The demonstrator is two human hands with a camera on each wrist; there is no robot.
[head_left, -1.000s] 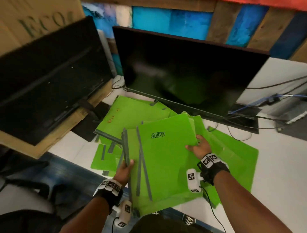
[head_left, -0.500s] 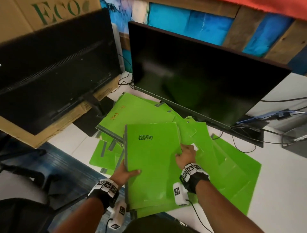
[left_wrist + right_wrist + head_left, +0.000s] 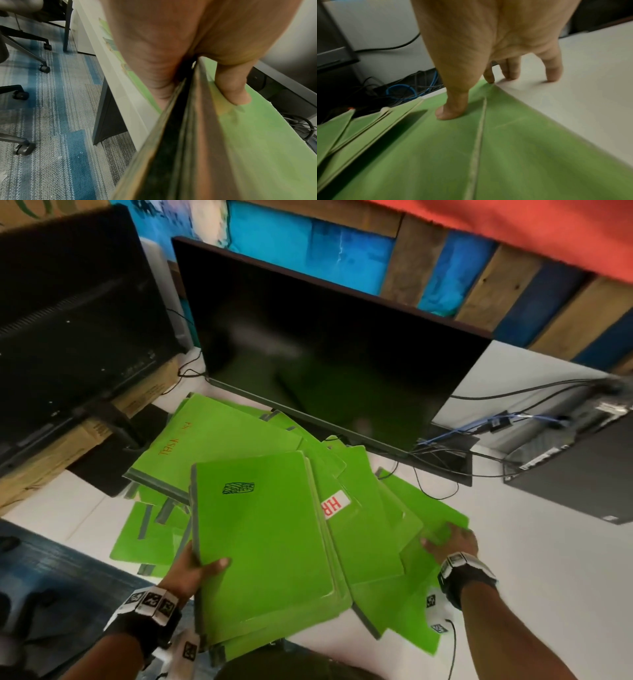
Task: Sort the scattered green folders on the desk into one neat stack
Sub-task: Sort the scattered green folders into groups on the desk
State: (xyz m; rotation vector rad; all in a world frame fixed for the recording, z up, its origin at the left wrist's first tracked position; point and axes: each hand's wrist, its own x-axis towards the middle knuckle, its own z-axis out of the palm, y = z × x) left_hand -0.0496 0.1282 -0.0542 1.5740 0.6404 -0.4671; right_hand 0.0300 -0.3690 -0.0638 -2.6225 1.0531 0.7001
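My left hand (image 3: 200, 568) grips a squared stack of green folders (image 3: 263, 546) by its grey spine side, the thumb (image 3: 235, 93) lying on the top cover, which bears a black scribble. The stack is held over the desk's near edge. More green folders lie fanned out on the white desk (image 3: 534, 559): one with an HR label (image 3: 337, 505), one with orange writing (image 3: 212, 440) at the back left, and others at the lower left (image 3: 147, 537). My right hand (image 3: 447, 541) rests on the rightmost folder (image 3: 513, 142), thumb (image 3: 450, 112) pressing its corner, fingertips (image 3: 553, 75) touching the desk.
A large dark monitor (image 3: 325, 354) stands just behind the folders, and a second screen (image 3: 75, 313) leans on a cardboard box at the left. Cables (image 3: 445, 460) and a grey device (image 3: 575, 474) lie at the right. Office chair wheels (image 3: 25, 147) stand on the carpet below the desk.
My right hand let go of the stack's right edge and moved right onto the outermost folder's corner. The stack stays in my left hand, and the HR-labelled folder now shows.
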